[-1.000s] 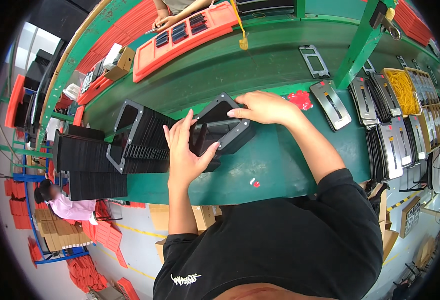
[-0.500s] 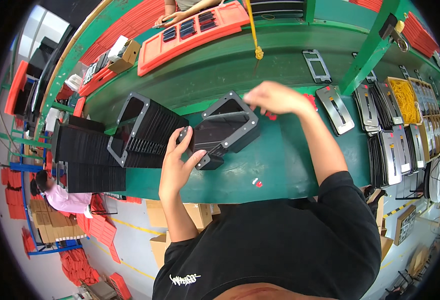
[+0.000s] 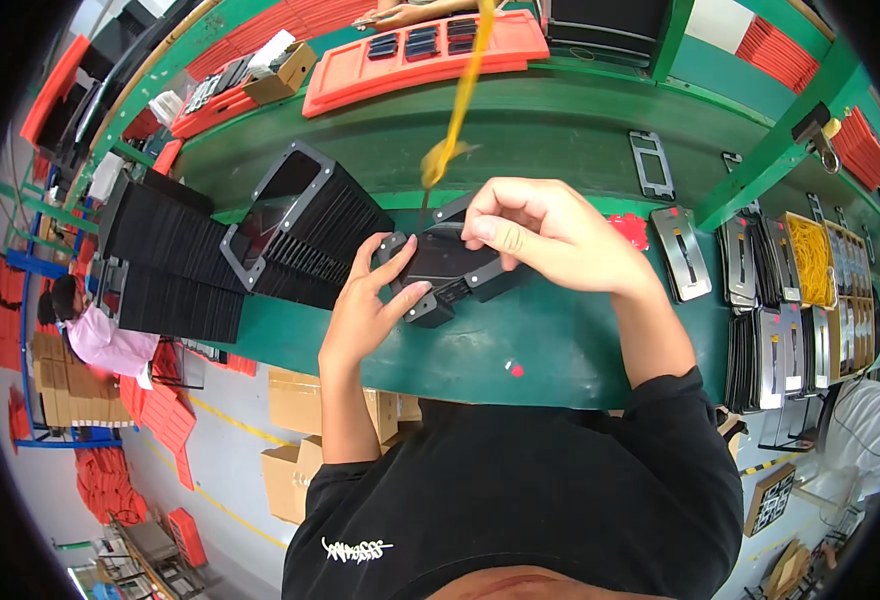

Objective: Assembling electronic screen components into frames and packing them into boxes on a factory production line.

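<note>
In front of me on the green bench lies a small stack of black frames (image 3: 427, 311) with a glossy dark panel (image 3: 438, 263) on top. My left hand (image 3: 360, 305) grips its left end, with the thumb and index finger on the frame's corners. Over the right part of the panel is my right hand (image 3: 555, 235), its fingers curled into a pinch. A thin edge shows by those fingertips, but what they hold is too small to make out. Left of the stack stands a tall leaning pile of black frames (image 3: 310, 225).
A yellow cord (image 3: 460, 105) hangs just beyond my hands. Red pieces (image 3: 628, 232) lie past my right wrist; a small red scrap (image 3: 517, 370) lies nearer. Silver panels (image 3: 682, 255) are stacked at right, black stacks (image 3: 180, 300) at far left. A green post (image 3: 770, 170) rises at right.
My right hand has moved left and nearer, from the stack's far corner to over the panel, its fingers now pinched. The view has shifted, and the yellow cord appears farther left, over the stack's far side.
</note>
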`<state>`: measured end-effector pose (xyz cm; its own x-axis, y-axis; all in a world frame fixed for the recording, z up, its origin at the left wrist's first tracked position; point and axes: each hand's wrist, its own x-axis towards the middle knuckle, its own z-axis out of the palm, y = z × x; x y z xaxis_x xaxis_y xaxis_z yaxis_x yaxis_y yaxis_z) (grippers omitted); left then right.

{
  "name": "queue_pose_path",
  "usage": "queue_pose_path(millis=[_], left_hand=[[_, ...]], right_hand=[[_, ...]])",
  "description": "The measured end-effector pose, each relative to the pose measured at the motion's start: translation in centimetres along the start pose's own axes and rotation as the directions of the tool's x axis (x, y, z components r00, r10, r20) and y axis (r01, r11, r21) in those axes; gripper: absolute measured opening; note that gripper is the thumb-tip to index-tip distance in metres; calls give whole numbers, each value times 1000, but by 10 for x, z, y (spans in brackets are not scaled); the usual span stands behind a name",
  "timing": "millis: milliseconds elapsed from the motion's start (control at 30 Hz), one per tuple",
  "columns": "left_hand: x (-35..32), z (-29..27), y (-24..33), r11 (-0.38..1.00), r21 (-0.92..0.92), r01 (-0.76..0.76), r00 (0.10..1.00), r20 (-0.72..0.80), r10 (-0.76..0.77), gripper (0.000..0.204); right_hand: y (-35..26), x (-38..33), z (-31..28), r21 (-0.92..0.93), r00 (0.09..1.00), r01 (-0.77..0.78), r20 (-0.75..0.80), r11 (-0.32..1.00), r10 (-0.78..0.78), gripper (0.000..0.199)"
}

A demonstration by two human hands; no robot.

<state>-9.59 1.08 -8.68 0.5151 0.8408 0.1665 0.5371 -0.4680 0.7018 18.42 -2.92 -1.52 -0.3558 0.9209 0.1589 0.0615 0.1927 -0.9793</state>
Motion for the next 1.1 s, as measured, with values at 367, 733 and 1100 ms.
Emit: queue_pose_path(millis=[367,733,1100], left_hand=[[-1,2,-3,999,-36,3,1000,12,-3,56],[-1,3,-18,998,-41,-40,999,26,41,62],[-1,-3,-11,983,-30,-181,983,35,182,93]], right_hand=[[-22,3,13,294,977,57,181,954,-115,40],[0,-22,19,-54,981,194,34,979,-193,27],[121,-37,83,-583,936,334,110,741,-335,9]])
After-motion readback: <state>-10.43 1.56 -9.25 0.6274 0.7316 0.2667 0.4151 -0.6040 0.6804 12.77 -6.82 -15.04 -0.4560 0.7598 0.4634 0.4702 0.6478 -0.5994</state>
